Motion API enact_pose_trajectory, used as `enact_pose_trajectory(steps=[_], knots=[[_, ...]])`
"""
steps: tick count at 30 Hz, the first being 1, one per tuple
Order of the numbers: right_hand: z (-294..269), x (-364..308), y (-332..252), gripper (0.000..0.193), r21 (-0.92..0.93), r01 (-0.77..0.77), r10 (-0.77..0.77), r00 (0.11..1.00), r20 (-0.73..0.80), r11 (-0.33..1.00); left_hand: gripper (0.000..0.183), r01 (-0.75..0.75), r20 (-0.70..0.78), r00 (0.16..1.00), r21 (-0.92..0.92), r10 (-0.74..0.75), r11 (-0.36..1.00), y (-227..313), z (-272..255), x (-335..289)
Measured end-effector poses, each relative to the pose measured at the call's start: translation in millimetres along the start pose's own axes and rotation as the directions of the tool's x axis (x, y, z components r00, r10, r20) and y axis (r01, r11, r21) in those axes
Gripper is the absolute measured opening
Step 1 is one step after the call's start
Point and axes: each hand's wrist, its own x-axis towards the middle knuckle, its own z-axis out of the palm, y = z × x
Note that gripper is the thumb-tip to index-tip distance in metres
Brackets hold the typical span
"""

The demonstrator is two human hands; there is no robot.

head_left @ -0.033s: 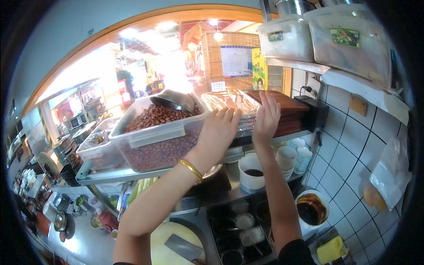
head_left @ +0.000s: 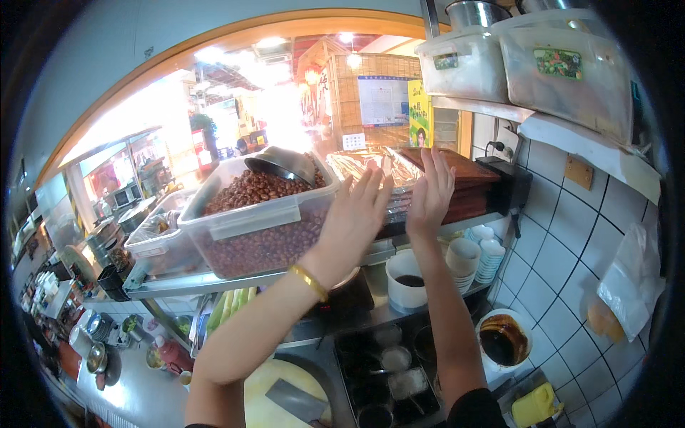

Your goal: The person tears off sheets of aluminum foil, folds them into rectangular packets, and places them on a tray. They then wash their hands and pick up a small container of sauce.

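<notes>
Both hands are raised at the metal shelf. My left hand, a gold bangle at its wrist, is open with the fingers stretched upward. It overlaps the right end of a clear plastic bin of brown nuts or beans. A dark bowl lies tilted on them. My right hand is also open, its fingers extended, in front of a stack of dark brown wooden boards or lids. Shiny foil-like packets lie behind and between the hands. Whether my fingertips touch them I cannot tell.
Below are a round board with a cleaver, a black stand with several wells, a white tub of dark liquid, stacked cups and a sauce-stained bucket. Storage boxes stand overhead at right.
My left fingers have straightened and lifted slightly, turning more upright. My right hand stays nearly in place, shifted a little to the right.
</notes>
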Motion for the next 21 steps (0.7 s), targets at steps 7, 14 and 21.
enact_pose_trajectory(steps=[7,14,21], knots=[[18,0,-4,0.052,-0.102,0.079,-0.073,0.995,0.068,0.992,0.046,-0.026,0.056,0.995,-0.644,0.081,0.765,57,-52,-123],[10,-6,-21,0.047,-0.137,0.122,-0.099,0.982,0.163,0.983,0.04,0.07,0.194,0.969,-0.81,0.153,0.582,102,-53,-190],[27,-20,-42,0.046,-0.205,0.202,-0.142,0.951,0.274,0.958,0.043,0.446,0.509,0.86,-0.783,0.034,0.433,100,-78,-282]])
